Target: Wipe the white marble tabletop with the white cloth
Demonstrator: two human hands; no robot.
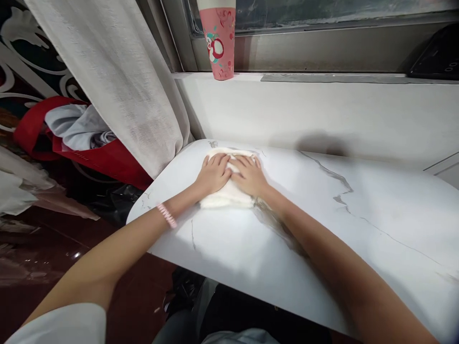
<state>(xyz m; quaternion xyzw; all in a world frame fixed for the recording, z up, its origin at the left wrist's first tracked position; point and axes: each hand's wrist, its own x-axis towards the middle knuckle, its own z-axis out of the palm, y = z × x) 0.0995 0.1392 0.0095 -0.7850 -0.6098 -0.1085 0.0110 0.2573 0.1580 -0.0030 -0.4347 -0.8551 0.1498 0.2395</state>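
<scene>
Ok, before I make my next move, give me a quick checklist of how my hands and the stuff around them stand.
1. Left hand on the white cloth: ok, laid on top.
2. Right hand on the same cloth: ok, beside the left.
3. Cloth within the edges of the marble-patterned tabletop: ok.
4. Pink bracelet off the cloth: ok, around the left wrist.
5. Pink patterned cup off the tabletop: ok, upright on the windowsill.
6. Cup empty: cannot tell, its top is out of frame.
</scene>
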